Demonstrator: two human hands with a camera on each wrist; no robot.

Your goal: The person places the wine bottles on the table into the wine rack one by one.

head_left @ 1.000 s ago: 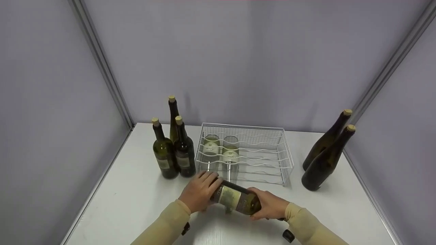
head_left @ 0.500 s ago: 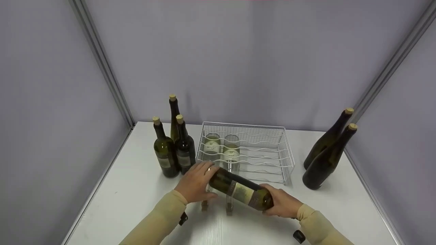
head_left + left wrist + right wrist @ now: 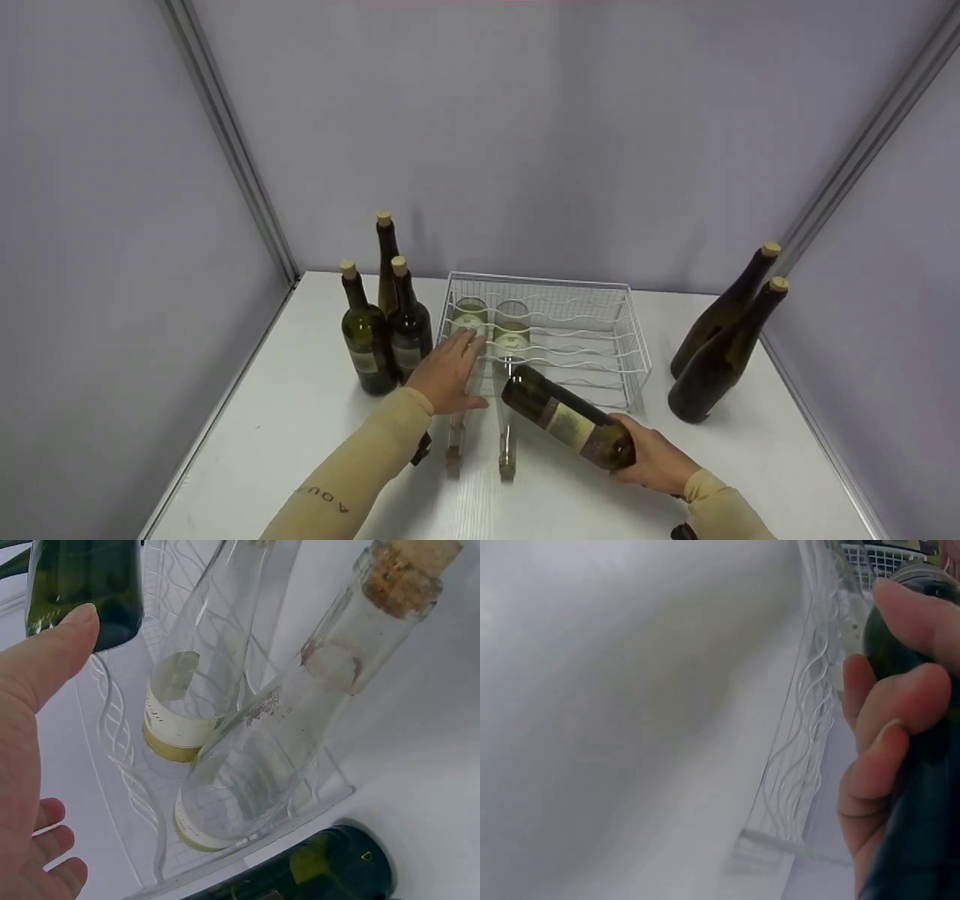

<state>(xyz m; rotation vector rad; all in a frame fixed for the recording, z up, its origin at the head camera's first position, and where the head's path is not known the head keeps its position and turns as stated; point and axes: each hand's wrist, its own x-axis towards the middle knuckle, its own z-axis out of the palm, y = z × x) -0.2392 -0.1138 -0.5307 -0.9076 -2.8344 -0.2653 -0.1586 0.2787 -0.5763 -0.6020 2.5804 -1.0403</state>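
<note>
Clasped firmly in a person's right hand [image 3: 651,459], with fingers curled round the glass, a labelled dark bottle [image 3: 576,426] is held slantwise just before the front edge of a white wire rack [image 3: 540,280] on a white table [image 3: 255,457]. Its free end is pointed back and to the left, over the necks' side of the rack, and its other end is gripped toward the table's right edge. By the left hand [image 3: 448,375], nothing is held: the thumb is stretched apart from the extended fingers, which are poised above the rack's front left corner, over the left clear bottle [image 3: 469,321]. Whether that bottle is touched cannot be told. The left forearm, in a lettered yellowish sleeve [image 3: 352,472], is reached in from the table's front edge.

Half a second earlier, the left hand was placed at the dark bottle's free end; it has since been lifted away and advanced toward the rack, while the bottle has been shifted toward the table's right edge.

Beside the left clear bottle, a second clear bottle [image 3: 511,343] is laid, both corked necks pointed toward the front edge. Three standing bottles [image 3: 409,349] are grouped off the rack's left edge, and two tall bottles [image 3: 712,371] are stood near the table's right edge, unmoved.
</note>
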